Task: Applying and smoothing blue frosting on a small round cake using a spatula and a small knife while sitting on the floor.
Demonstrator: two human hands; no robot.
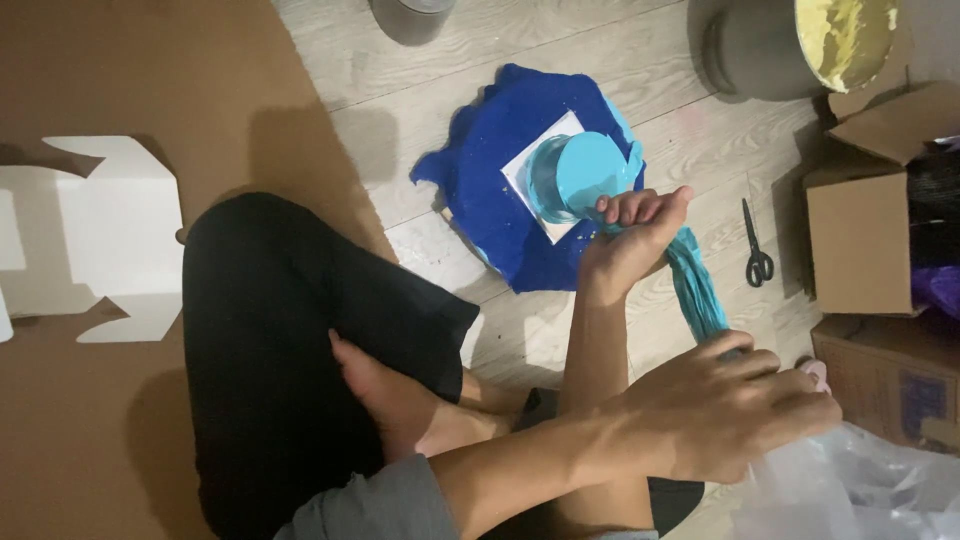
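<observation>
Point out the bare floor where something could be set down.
Bare wood floor lies between the grey pot and the bucket; brown cardboard sheet is free above the white box. Crowded: around the blue fabric, scissors, boxes.

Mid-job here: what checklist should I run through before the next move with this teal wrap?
1. Right hand closed on the teal wrap beside the round teal object: ok.
2. Left hand closed on the wrap's lower end: ok.
3. Wrap twisted into a tight rope between the hands: ok.
4. Round object sitting on the white card, over the blue cloth: ok.
5. Scissors on the floor, apart from both hands: ok.
6. Wrap free of tears: cannot tell.
</observation>
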